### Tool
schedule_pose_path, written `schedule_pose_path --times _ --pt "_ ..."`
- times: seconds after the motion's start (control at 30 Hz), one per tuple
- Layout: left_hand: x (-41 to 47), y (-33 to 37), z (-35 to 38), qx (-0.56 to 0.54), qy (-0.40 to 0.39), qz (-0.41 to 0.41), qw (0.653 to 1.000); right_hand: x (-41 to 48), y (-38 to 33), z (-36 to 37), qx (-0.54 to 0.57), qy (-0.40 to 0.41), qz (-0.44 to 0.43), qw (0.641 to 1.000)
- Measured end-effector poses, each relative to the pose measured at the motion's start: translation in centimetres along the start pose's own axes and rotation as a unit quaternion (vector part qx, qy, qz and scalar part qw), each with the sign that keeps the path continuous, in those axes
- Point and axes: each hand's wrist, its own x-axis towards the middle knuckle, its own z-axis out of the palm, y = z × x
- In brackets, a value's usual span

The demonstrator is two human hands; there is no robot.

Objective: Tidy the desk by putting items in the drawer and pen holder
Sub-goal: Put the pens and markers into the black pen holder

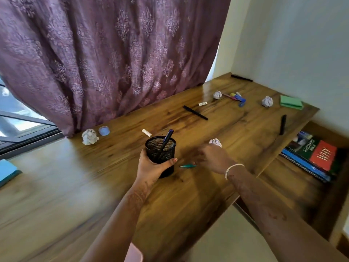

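Note:
My left hand (pixel 151 165) grips a black mesh pen holder (pixel 160 152) standing on the wooden desk (pixel 198 186); a blue pen (pixel 167 138) leans inside it. My right hand (pixel 211 157), blurred, hovers just right of the holder, with a teal pen (pixel 188 165) at its fingertips; whether the fingers hold it is unclear. A crumpled paper ball (pixel 215 142) lies just beyond that hand. Farther back lie a black pen (pixel 195 112), a black marker (pixel 282 124), two white chalk-like sticks (pixel 146 132) (pixel 202 104) and a cluster of coloured stationery (pixel 237 98).
More paper balls (pixel 89 137) (pixel 217 95) (pixel 267 101), a small blue cap (pixel 104 130), a green notepad (pixel 290 102) and a black pen by the wall (pixel 241 78) lie on the desk. An open drawer (pixel 294 186) at right holds books (pixel 313 155). A purple curtain (pixel 113 63) hangs behind.

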Motion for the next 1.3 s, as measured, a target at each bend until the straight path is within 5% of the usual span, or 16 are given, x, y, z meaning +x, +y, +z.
schedule_pose_path --times 0.1,0.33,0.43,0.5,0.63,0.7,1.03,1.3 --pt "-1.1 -0.3 0.8 -0.009 0.014 -0.015 1.000 -0.8 0.5 1.8 -0.075 -0.032 -0.043 0.996" --pt "-3.6 -0.6 1.9 -0.016 0.067 -0.010 0.998 -1.2 1.4 2.2 -0.076 0.072 -0.090 0.990" --pt "-4.4 -0.6 2.8 -0.009 0.088 -0.006 0.996 -1.4 1.8 0.1 0.086 0.182 -0.045 0.979" --pt "-4.8 -0.5 3.7 -0.006 0.096 -0.004 0.995 -1.4 1.8 -2.1 0.272 0.239 -0.011 0.932" --pt "-5.3 -0.1 6.0 0.007 0.101 0.008 0.995 -1.1 1.3 -5.8 0.564 0.204 -0.027 0.800" --pt "-5.4 0.3 7.3 0.006 0.096 0.011 0.995 -1.3 1.3 -6.7 0.600 0.177 -0.057 0.778" --pt "-4.3 2.0 12.4 0.027 0.066 0.035 0.997 -2.5 4.1 -6.9 0.400 0.172 -0.153 0.887" --pt "-0.5 2.7 14.0 0.005 0.045 0.030 0.999 0.3 7.4 -7.2 0.341 0.234 -0.051 0.909"
